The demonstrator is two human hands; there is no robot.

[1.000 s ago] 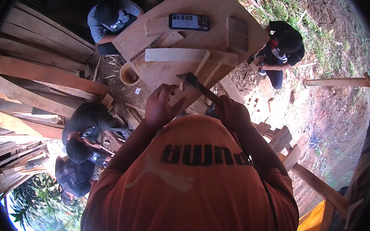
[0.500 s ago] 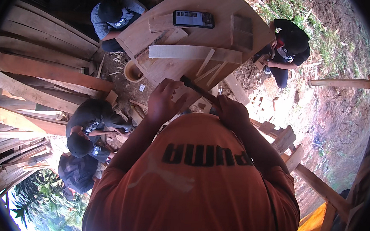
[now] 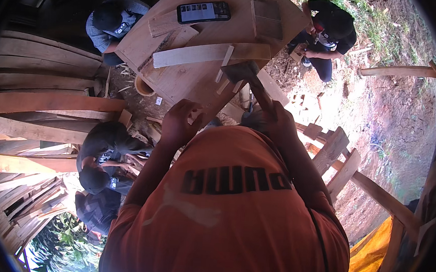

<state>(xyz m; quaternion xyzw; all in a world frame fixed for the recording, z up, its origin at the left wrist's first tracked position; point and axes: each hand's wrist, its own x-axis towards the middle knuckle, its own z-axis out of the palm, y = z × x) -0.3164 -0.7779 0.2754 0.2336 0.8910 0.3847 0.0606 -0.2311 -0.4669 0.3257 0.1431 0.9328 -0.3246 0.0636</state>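
Observation:
My right hand (image 3: 279,121) is closed round the wooden handle of a hatchet (image 3: 240,72). Its broad dark head is raised over the near edge of the wooden table (image 3: 201,87) and points to the left. My left hand (image 3: 181,119) hovers by the same table edge, fingers curled and thumb apart, with nothing visible in it. Just beyond the hatchet head lies a thin wooden stick (image 3: 225,63); other sticks are partly hidden behind the tool. A long pale curved board (image 3: 183,58) lies across the table.
A phone (image 3: 204,12) and a flat wooden block (image 3: 266,19) rest on the table. People crouch at the far left (image 3: 109,22), far right (image 3: 331,27) and near left (image 3: 101,148). Stacked planks (image 3: 43,103) fill the left side. A bucket (image 3: 143,86) stands beside the table.
My right hand has lifted and turned the hatchet, so its head shows broadside and further right. My left hand has drawn back, and its fingers have curled more. The view has shifted slightly.

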